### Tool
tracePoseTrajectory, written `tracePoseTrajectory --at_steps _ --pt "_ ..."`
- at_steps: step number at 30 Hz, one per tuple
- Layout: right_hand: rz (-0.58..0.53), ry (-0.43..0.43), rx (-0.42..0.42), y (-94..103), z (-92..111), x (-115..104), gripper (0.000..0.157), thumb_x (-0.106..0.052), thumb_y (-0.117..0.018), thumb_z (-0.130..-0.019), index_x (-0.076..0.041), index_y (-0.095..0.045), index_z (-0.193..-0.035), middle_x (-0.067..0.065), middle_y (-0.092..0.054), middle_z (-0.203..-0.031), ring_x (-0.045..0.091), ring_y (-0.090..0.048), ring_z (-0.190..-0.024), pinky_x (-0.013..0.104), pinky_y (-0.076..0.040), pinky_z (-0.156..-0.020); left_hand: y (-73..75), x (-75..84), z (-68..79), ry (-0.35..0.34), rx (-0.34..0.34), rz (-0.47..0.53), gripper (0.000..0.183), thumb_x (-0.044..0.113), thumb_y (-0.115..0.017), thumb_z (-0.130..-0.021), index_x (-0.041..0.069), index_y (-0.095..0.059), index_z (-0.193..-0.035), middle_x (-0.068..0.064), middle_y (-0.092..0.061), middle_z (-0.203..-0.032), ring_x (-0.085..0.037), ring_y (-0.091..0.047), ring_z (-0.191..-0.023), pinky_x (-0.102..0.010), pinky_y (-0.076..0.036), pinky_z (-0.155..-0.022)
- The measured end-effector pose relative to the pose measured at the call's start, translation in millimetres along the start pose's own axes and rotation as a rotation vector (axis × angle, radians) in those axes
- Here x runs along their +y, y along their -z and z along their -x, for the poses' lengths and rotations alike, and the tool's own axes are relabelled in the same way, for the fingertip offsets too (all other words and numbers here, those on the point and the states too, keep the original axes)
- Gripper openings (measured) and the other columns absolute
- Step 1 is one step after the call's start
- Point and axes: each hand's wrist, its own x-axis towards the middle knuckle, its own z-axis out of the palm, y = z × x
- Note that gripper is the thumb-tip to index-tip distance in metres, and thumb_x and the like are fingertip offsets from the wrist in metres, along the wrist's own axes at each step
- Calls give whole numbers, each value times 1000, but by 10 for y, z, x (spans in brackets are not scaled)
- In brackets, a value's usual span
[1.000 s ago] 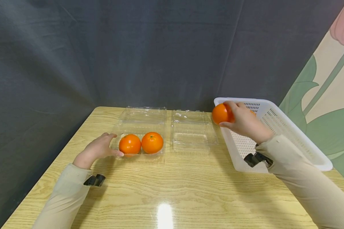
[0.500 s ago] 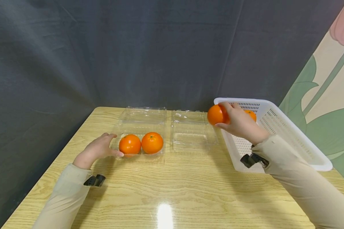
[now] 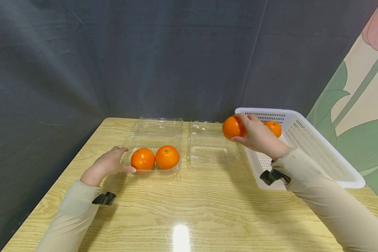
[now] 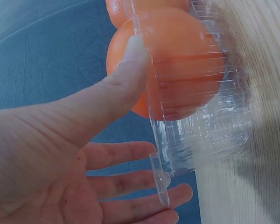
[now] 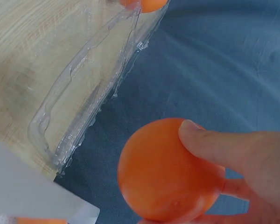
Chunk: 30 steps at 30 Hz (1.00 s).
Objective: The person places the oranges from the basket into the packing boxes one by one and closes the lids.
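Observation:
My right hand (image 3: 260, 137) grips an orange (image 3: 234, 128) between thumb and fingers, lifted off to the left of the white basket's far left corner. In the right wrist view the thumb lies over the top of this orange (image 5: 165, 170). At the left, a clear plastic clamshell box (image 3: 159, 131) lies unfolded with two oranges side by side in its near half, a left orange (image 3: 142, 159) and a right orange (image 3: 167, 157). My left hand (image 3: 108, 163) rests at that box's near left corner. Its thumb touches the rim (image 4: 151, 109), and the other fingers extend fairly straight along the side.
A second clear clamshell box (image 3: 211, 147) lies unfolded between the filled box and the white perforated basket (image 3: 330, 148). Another orange (image 3: 274, 129) sits in the basket. The wooden table (image 3: 163, 206) ends at a dark curtain (image 3: 176, 63) behind.
My right hand has carried its orange leftward from over the basket's far left corner, uncovering the orange left inside. My left hand and the two boxed oranges have stayed put.

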Motion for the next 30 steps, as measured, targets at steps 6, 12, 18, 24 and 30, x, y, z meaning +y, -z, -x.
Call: tracePoseTrajectory --at_steps 6,12,18,24,30 --pt "-20 11 -7 -13 -13 -43 67 -21 -73 -80 1 -39 -134 31 -48 -121 43 -54 -99 55 -48 -85 -4 -4 -3 -3 7 -3 88 40 -75 -75 -13 -37 -134 -37 -40 -132 -48 -50 -113 -57 -44 -91" --pt "-6 33 2 -41 -30 -92 67 -22 -73 -79 1 -40 -132 31 -51 -115 42 -55 -95 53 -48 -82 -7 -3 -4 0 8 -3 88 40 -76 -75 -12 -38 -134 -37 -41 -131 -47 -50 -112 -57 -44 -91" --pt "14 42 2 -54 -41 -127 66 -24 -74 -79 -2 -41 -131 29 -52 -110 40 -58 -86 51 -49 -77 -5 -3 -1 0 4 0 88 41 -75 -75 -12 -37 -134 -37 -40 -131 -48 -50 -112 -57 -44 -91" --pt "5 50 -7 -88 -55 -147 67 -24 -74 -79 -2 -40 -132 29 -51 -111 36 -59 -81 48 -52 -73 -3 -4 -4 -1 5 -1 88 40 -75 -75 -12 -37 -134 -37 -41 -131 -47 -50 -112 -57 -44 -91" --pt "-10 57 -21 -115 -65 -184 67 -25 -74 -79 -3 -40 -132 30 -49 -113 34 -61 -73 47 -54 -68 -3 -5 -6 -3 6 -4 88 40 -75 -75 -12 -37 -134 -37 -40 -131 -48 -50 -113 -57 -44 -91"
